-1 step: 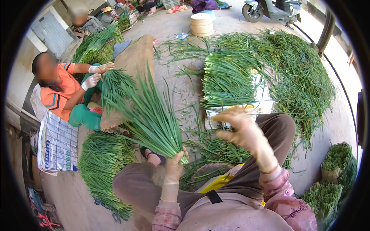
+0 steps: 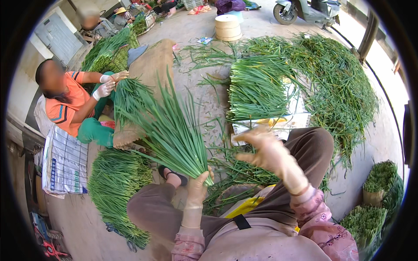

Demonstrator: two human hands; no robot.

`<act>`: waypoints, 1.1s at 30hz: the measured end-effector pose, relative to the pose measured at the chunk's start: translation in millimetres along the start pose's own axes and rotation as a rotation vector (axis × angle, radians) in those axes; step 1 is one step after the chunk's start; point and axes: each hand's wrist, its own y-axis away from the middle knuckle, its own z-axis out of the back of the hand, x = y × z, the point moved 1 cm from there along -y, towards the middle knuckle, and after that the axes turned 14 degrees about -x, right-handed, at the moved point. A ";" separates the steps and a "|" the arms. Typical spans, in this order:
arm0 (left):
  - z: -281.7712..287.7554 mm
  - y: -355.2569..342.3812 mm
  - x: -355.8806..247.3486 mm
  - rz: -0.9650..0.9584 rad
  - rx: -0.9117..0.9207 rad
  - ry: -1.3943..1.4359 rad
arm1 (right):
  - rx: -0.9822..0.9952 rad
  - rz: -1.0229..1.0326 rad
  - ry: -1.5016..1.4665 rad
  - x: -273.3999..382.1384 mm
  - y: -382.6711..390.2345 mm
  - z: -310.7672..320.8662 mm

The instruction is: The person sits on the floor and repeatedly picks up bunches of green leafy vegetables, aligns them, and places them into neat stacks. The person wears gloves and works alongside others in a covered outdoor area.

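Note:
My left hand (image 2: 198, 189), in a pale translucent glove, is closed round the base of a bunch of long green chives (image 2: 176, 139). The leaves fan up and to the left, away from me. To the right of the bunch, my right hand (image 2: 267, 152), gloved the same way, hangs in the air above my lap and some loose leaves. Its fingers are spread and slightly blurred, with nothing in them. Ahead of it, a neat stack of chives (image 2: 257, 87) lies on a printed sack (image 2: 298, 119).
Loose leaves are heaped (image 2: 344, 95) at the right. Another chive pile (image 2: 119, 187) lies left of my knee. A co-worker (image 2: 72, 104) in an orange shirt sits left, handling chives. Further off stand a round cream container (image 2: 227, 28) and a scooter (image 2: 305, 11). Tied bundles (image 2: 365, 222) stand lower right.
My right hand has shifted slightly left, toward the bunch. My left hand keeps its hold on the chives and has barely moved.

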 end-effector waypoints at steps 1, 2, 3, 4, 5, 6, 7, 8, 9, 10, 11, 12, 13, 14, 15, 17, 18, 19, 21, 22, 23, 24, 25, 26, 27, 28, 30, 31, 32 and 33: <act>0.9 0.6 2.4 -0.010 0.017 -0.033 | 0.114 -0.122 -0.082 1.8 6.9 -23.4; 1.1 0.8 5.7 -0.017 0.038 -0.067 | 0.195 -0.206 -0.081 4.8 10.3 -45.8; 1.1 1.4 7.9 -0.024 0.060 -0.103 | 0.274 -0.292 -0.080 8.1 12.0 -66.1; -0.9 2.3 6.6 -0.019 0.100 -0.155 | 0.311 -0.295 -0.059 10.2 11.9 -81.9; -3.5 5.8 2.6 0.000 0.126 -0.168 | 0.344 -0.297 -0.037 11.4 10.8 -93.8; -7.0 9.7 -2.0 0.019 0.155 -0.181 | 0.339 -0.368 -0.114 9.3 12.0 -103.8; -7.2 15.2 -6.4 0.038 0.173 -0.190 | 0.253 -0.385 -0.118 9.2 12.7 -111.3; -3.8 19.9 -11.1 0.038 0.130 -0.239 | 0.218 -0.407 -0.137 5.9 13.2 -111.5; 0.5 21.8 -17.2 0.139 0.156 -0.230 | 0.182 -0.429 -0.155 -0.5 12.2 -108.2; 9.4 24.5 -25.8 0.238 0.169 -0.218 | 0.180 -0.421 -0.131 -14.0 13.4 -106.8; 18.7 27.9 -34.2 0.339 0.181 -0.200 | 0.138 -0.466 -0.078 -22.9 11.4 -94.3; 18.8 33.4 -47.3 0.418 0.207 -0.191 | 0.015 -0.411 0.180 -49.1 13.2 -88.0; 22.1 37.2 -59.2 0.471 0.209 -0.165 | -0.016 -0.468 0.199 -68.0 11.9 -65.5; 28.5 38.4 -66.5 0.551 0.187 -0.144 | -0.009 -0.471 0.427 -79.3 9.1 -46.9; 34.7 39.4 -72.0 0.630 0.164 -0.122 | -0.003 -0.468 0.654 -85.4 8.4 -31.4; 41.1 39.6 -72.7 0.736 0.133 -0.183 | 0.349 -0.428 0.753 -88.0 16.8 -9.8; 45.6 40.2 -68.5 0.777 0.108 -0.210 | 0.411 -0.396 0.656 -78.8 20.7 -11.5; 48.4 41.9 -64.6 0.823 0.085 -0.236 | 0.472 -0.367 0.561 -62.5 26.2 -17.2; 43.6 44.8 -56.1 0.876 0.072 -0.258 | 0.358 -0.151 0.020 -46.8 54.0 -45.0; 45.5 47.7 -51.7 0.888 0.051 -0.252 | 0.437 -0.208 -0.240 -23.7 56.3 -55.0; 43.3 49.0 -48.1 0.900 0.040 -0.254 | 0.505 -0.277 -0.323 -15.2 68.1 -72.3; 40.7 51.0 -46.0 0.901 0.039 -0.267 | 0.460 -0.182 -0.266 -10.7 79.9 -87.4; 38.9 53.7 -45.3 0.897 0.033 -0.277 | 0.469 -0.206 -0.216 -6.4 85.3 -98.8; 37.1 56.0 -44.7 0.894 0.027 -0.287 | 0.544 -0.303 -0.236 -6.0 88.1 -106.8; 35.6 57.7 -43.8 0.857 0.034 -0.355 | 0.620 -0.401 -0.256 -5.7 90.0 -113.0; 35.2 59.3 -44.1 0.818 0.044 -0.419 | 0.673 -0.389 -0.254 -3.7 89.9 -117.0; 36.1 59.7 -45.5 0.760 0.049 -0.545 | 0.777 -0.365 -0.250 -2.2 91.8 -125.9; 35.6 58.2 -46.6 0.740 0.041 -0.607 | 0.798 -0.467 -0.320 -3.2 93.8 -131.5; 35.3 57.1 -47.5 0.719 0.033 -0.669 | 0.818 -0.569 -0.390 -4.6 98.0 -139.0; 35.1 56.8 -48.3 0.703 0.034 -0.713 | 0.836 -0.671 -0.460 -6.2 104.2 -147.9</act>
